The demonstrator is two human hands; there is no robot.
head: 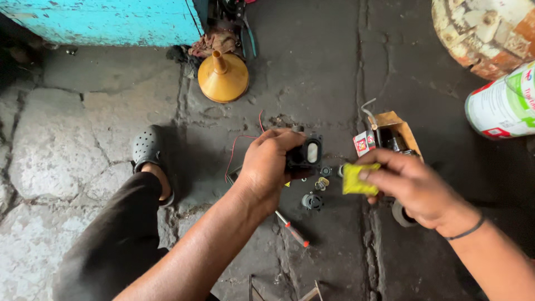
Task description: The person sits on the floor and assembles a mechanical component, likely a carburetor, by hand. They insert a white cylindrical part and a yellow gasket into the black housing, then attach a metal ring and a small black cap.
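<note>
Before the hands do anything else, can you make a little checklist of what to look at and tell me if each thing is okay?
1. Left hand has a firm hold on the black part: ok, fingers wrap it, lifted off the ground.
2. Right hand holds the yellow piece: ok, pinched at the fingertips.
3. Yellow piece touching the black part: not ok, a gap shows between them.
4. Small loose parts lie in view below the hands: ok.
5. Screwdriver within reach: ok, on the ground under the left forearm.
6. Open cardboard box contents: cannot tell, mostly hidden.
</note>
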